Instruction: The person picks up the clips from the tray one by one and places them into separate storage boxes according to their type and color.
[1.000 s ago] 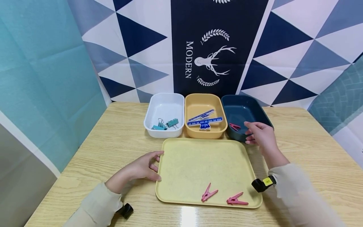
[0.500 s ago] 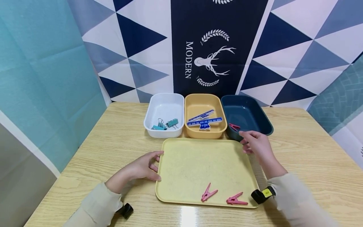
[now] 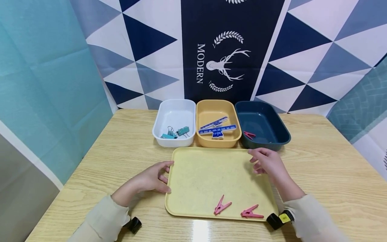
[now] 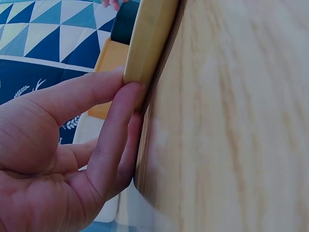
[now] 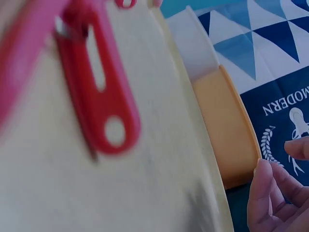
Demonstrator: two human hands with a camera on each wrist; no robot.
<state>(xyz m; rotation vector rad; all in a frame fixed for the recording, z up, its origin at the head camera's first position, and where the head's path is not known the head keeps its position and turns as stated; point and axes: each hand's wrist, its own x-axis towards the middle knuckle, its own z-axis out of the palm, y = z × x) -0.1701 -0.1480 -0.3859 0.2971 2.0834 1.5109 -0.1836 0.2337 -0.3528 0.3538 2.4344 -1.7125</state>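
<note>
My left hand (image 3: 151,177) holds the left rim of a yellow tray (image 3: 211,168); in the left wrist view, its bent fingers (image 4: 113,130) meet the tray's edge. Over the tray's far right corner hovers my right hand (image 3: 267,163), fingers loosely bent and nothing between them. A pink clothespin (image 3: 222,205) lies near the tray's front, with another pink clothespin (image 3: 252,212) to its right. One of them looms close and blurred in the right wrist view. In the dark teal bin (image 3: 270,122) rests a red clothespin (image 3: 249,135).
Behind the tray stand a white bin (image 3: 173,112) with teal binder clips (image 3: 182,131) and a yellow-orange bin (image 3: 214,109) with two blue piano-patterned clips (image 3: 217,130). The three bins sit side by side on a wooden table (image 3: 130,141), before a patterned cloth backdrop.
My right hand has moved from over the dark teal bin back toward me and left, to the tray's far right corner. The left hand and the clothespins have stayed put.
</note>
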